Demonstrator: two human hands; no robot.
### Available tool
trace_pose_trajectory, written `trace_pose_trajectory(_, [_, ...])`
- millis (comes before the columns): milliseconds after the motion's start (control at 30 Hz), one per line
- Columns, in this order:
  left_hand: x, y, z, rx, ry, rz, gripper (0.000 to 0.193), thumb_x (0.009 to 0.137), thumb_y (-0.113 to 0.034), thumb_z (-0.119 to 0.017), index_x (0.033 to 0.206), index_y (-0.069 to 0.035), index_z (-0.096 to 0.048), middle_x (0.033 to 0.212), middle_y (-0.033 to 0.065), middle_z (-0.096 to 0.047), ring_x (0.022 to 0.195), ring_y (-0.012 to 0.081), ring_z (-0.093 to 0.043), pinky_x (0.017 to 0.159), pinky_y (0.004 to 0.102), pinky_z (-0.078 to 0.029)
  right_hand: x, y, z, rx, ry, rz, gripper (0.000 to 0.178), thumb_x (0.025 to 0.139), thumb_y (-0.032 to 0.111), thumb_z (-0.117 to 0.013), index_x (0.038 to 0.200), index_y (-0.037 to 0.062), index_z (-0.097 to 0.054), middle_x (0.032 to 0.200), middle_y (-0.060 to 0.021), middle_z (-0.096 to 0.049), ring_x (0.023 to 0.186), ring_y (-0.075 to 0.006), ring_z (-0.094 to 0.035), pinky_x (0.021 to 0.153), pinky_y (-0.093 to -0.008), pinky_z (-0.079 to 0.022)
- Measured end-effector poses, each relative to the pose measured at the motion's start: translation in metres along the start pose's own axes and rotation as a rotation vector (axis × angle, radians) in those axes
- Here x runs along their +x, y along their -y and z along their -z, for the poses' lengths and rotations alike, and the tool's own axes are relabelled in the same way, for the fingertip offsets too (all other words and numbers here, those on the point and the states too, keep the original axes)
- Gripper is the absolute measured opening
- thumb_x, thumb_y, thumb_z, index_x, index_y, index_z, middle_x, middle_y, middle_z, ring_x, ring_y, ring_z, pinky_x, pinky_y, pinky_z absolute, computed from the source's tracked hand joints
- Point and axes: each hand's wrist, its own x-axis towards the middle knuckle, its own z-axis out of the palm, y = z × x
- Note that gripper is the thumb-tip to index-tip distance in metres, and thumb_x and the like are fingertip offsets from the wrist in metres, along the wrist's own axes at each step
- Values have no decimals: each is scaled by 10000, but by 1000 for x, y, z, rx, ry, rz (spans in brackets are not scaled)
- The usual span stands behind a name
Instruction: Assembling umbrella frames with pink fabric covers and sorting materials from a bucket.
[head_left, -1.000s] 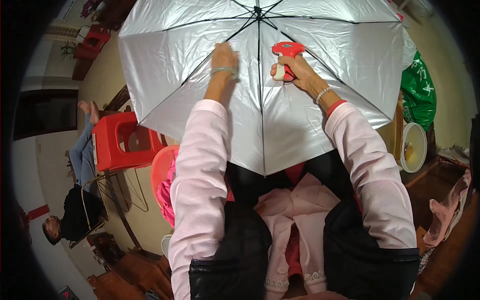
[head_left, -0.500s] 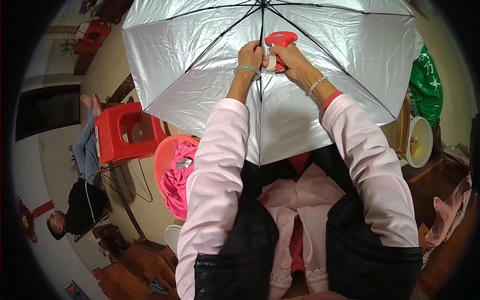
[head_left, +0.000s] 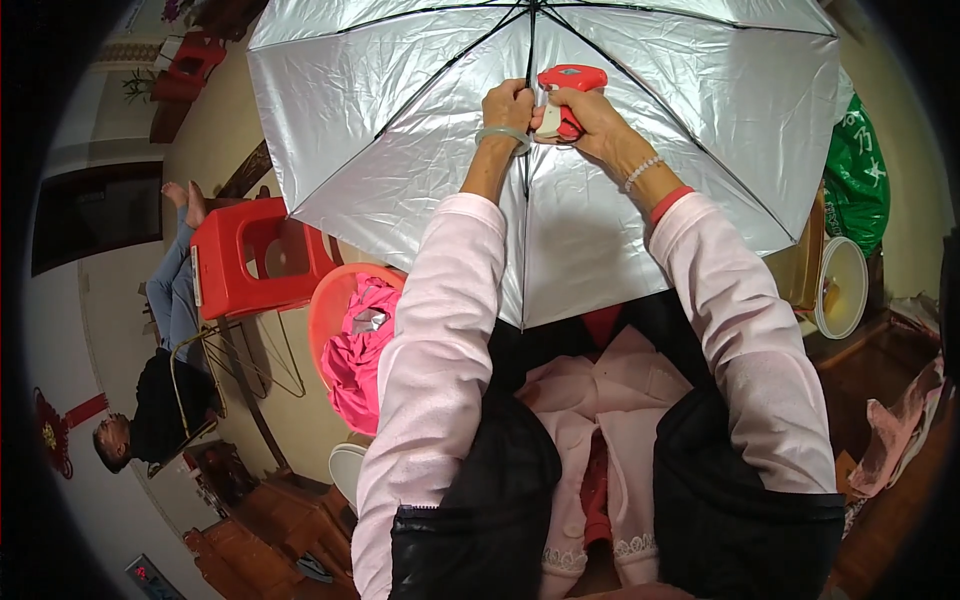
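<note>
An opened umbrella (head_left: 600, 240) with a wrinkled silver underside and thin black ribs spreads before me, its hub at the upper edge. My left hand (head_left: 508, 108), with a pale bangle at the wrist, is closed on the middle black rib (head_left: 526, 185) below the hub. Just right of it, my right hand (head_left: 592, 115) grips a red-and-white hand tool (head_left: 572, 77), whose exact kind I cannot make out. The tool's white end lies close to the rib and to my left fingers. Whatever is between the fingertips is hidden.
To the left are a red plastic stool (head_left: 235, 262) and a basin (head_left: 330, 295) of pink fabric. A person (head_left: 160, 410) sits farther left. On the right stand a green bag (head_left: 858, 185), a white bucket (head_left: 845, 290) and brown wooden furniture (head_left: 850, 385).
Both hands, the tool and the umbrella have shifted slightly to the right. The right wrist has turned a little, and both grips stay as they were.
</note>
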Motion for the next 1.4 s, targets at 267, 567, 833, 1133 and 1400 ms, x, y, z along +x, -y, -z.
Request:
trace_pose_trajectory(267, [-8, -29, 9, -126, 112, 140, 290, 738, -177, -530, 930, 24, -614, 791, 184, -631, 695, 242, -619, 656, 311, -474, -4, 12, 20, 246, 116, -151, 285, 776, 81, -514, 1031, -16, -432, 897, -218, -578, 818, -361, -587, 770, -498, -494])
trace_pose_trajectory(567, [1, 0, 3, -41, 84, 14, 279, 747, -164, -545, 931, 35, -613, 789, 171, -635, 688, 212, -615, 641, 293, -474, 7, 10, 13, 119, 126, -184, 242, 771, 76, -507, 979, -34, -448, 809, -182, -584, 718, -302, -602, 687, -468, -522])
trace_pose_trajectory(833, [-1, -12, -3, -297, 198, 186, 249, 760, -125, -529, 910, 58, -604, 636, 135, -607, 474, 125, -556, 456, 257, -436, 20, 8, 31, -8, 232, -109, 73, 813, 97, -508, 818, 24, -501, 631, -70, -530, 515, -165, -514, 463, -305, -438])
trace_pose_trajectory(1133, [26, 9, 22, 343, -22, -208, 203, 741, -133, -477, 813, -22, -631, 856, 200, -609, 824, 342, -582, 753, 402, -458, -6, 32, 21, -43, 205, -83, 277, 801, 63, -491, 1053, -20, -409, 816, -172, -577, 709, -276, -607, 588, -427, -532])
trace_pose_trajectory(1400, [44, -7, 38, 553, -183, -167, 254, 731, -245, -561, 845, -22, -604, 716, 163, -604, 717, 327, -587, 668, 392, -466, -1, 23, 23, -243, 36, 149, 291, 794, 107, -514, 1044, -25, -444, 821, -152, -585, 697, -230, -616, 624, -346, -534])
